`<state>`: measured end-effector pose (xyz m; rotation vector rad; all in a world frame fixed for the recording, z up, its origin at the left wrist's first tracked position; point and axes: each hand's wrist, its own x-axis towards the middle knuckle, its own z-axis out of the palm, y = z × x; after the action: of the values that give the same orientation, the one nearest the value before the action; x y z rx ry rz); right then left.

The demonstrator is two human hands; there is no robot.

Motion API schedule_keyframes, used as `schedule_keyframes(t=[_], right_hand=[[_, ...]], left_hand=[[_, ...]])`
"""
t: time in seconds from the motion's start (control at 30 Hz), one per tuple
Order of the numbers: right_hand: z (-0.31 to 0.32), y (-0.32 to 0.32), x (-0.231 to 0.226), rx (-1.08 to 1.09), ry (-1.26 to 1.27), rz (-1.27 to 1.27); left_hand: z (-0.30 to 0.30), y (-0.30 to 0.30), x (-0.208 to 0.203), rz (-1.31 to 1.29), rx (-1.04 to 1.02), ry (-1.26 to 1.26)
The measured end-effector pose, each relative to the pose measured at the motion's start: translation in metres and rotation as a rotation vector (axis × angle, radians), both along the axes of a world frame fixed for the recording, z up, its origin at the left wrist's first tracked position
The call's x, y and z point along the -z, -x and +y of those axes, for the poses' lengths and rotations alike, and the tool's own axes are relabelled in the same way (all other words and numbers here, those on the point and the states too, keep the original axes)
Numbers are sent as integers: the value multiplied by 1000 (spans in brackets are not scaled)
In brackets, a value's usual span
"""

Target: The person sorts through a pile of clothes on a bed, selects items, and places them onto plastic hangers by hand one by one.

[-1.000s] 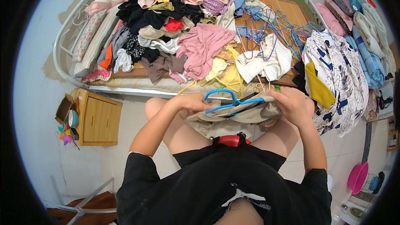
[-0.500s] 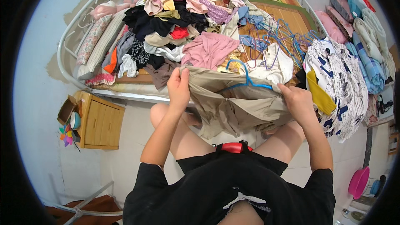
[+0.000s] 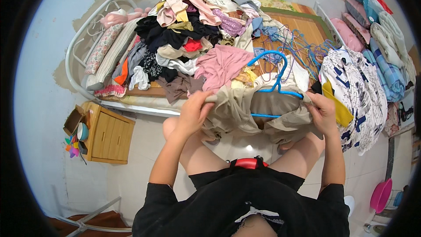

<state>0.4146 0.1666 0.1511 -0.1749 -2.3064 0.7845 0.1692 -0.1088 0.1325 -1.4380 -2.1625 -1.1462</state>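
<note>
The fingers of the left hand (image 3: 194, 113) are curled shut on a gathered edge of a beige, thin cloth garment (image 3: 232, 115), thumb pressed over the fabric. The right hand (image 3: 323, 114) grips the opposite edge the same way, thumb and fingers closed. From where I stand, the garment hangs between the two hands, above the floor and in front of the bed, its opening spread toward the bed. A bright blue plastic hanger (image 3: 278, 83) sits partly inside that opening, hook up; one end lies right beside the right fingers, and I can't tell whether they touch it.

Beyond that is the white metal-framed bed (image 3: 144, 109). Near its edge lies a crumpled dusty-pink cloth (image 3: 223, 63); to the right, a mustard-yellow knit piece (image 3: 337, 107) lies against a white garment with navy print (image 3: 362, 79). Farther back, a mixed heap of clothes (image 3: 162, 35) rises beside a brown slatted mat (image 3: 302, 21).
</note>
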Motion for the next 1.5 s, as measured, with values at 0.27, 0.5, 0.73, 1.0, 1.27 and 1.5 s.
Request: schedule_keyframes(t=[0.27,0.5,0.73,1.0,1.27,1.5], right_hand=[[11,11,-7,268,-63,146],[38,20,15,319,56,122],[48,20,142,-14,879,375],[-60,46,162,-335,967,-272],[-133,129,174,-296,653,-173],[-146,180,179,514,488,124]], left_hand=[[6,-7,-29,-124,89,91],[2,2,0,-375,99,-2],[7,19,-22,-473,70,-253],[31,12,-37,-910,93,-569],[62,-9,-37,-1080,176,-810],[58,-21,-46,-1080,90,-1039]])
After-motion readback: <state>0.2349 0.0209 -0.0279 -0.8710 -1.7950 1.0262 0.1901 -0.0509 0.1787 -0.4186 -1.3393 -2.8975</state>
